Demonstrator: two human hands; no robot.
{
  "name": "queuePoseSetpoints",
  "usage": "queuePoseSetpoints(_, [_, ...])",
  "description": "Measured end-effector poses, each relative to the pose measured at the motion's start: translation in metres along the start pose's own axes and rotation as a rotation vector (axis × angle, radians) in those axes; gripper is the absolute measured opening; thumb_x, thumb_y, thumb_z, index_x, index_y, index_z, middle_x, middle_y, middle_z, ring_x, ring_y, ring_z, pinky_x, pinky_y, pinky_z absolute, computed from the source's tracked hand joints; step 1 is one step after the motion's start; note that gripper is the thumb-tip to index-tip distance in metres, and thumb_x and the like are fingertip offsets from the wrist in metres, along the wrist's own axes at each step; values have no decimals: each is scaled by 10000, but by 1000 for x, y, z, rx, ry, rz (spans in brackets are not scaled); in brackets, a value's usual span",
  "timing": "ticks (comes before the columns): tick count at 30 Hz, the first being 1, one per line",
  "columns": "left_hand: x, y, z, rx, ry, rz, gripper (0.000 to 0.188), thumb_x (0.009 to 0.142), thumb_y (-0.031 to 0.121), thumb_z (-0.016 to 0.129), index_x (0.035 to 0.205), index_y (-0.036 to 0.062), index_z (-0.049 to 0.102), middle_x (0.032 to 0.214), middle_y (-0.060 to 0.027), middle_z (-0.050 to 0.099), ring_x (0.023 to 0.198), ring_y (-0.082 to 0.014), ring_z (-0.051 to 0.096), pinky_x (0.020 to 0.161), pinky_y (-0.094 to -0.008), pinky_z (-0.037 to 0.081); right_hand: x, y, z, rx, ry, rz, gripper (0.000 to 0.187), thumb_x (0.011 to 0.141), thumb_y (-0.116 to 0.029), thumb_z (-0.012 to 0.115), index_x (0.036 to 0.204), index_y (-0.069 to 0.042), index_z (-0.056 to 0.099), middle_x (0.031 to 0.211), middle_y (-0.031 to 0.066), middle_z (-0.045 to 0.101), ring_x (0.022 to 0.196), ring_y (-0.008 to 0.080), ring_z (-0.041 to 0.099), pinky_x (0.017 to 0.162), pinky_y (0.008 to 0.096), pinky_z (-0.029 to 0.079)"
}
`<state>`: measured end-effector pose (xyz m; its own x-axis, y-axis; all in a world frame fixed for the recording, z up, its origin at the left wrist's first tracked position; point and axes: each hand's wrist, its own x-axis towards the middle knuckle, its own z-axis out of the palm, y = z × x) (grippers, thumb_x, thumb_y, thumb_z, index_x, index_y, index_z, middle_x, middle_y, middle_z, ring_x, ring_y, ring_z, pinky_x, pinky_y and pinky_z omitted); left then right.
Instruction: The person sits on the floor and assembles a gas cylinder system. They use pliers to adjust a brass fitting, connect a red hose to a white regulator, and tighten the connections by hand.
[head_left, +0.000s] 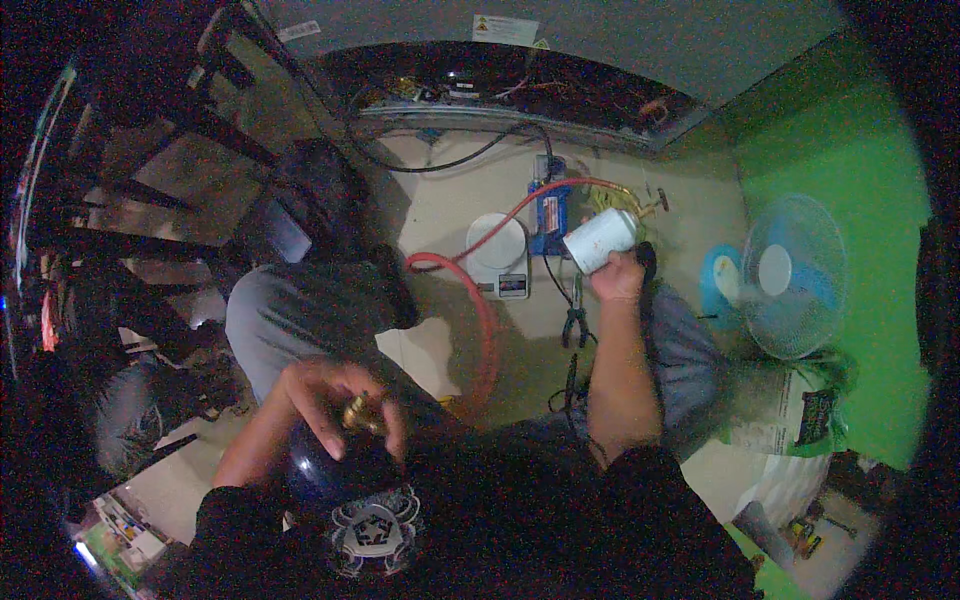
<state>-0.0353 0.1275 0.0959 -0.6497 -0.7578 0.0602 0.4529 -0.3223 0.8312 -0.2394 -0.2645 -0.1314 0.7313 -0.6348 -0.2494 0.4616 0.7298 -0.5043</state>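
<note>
Right hand wrapped round white can; I read its long axis slanting, tap end up-right, base toward left hand. Left curves about brass valve; gripping, I can't tell.

L hand has its fingers on both sides of a brass knob on a dark, round tank; can't tell how tight. R hand holds a tipped white can w/ a brass tap by its top end. A red hose loops across the floor, nr a white scale, a blue machine & pliers. Fan on R, by the green wall.
</note>
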Motion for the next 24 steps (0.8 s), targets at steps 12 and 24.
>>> queuePoseSetpoints(12, [48, -15, -37, 1179, 1537, -66, 608, 884, 301, 750, 1338, -25, 512, 1184, -167, 604, 1077, -284, 602, 906, -359, 490, -5, 14, 100, -25, -713, 344, 880, 423, -166, 728, 1284, -146, 545, 1156, 205, 567, 1045, 431, 597, 916, 587, 487])
queuePoseSetpoints(24, [16, -11, -104, 900, 1398, -523, 284, 951, 280, 623, 994, 0, 609, 876, -235, 654, 901, -399, 667, 774, -509, 482, -22, 111, 100, -177, -137, 563, 747, 727, -207, 819, 1389, -95, 490, 1262, 153, 619, 1133, 349, 621, 991, 498, 497])
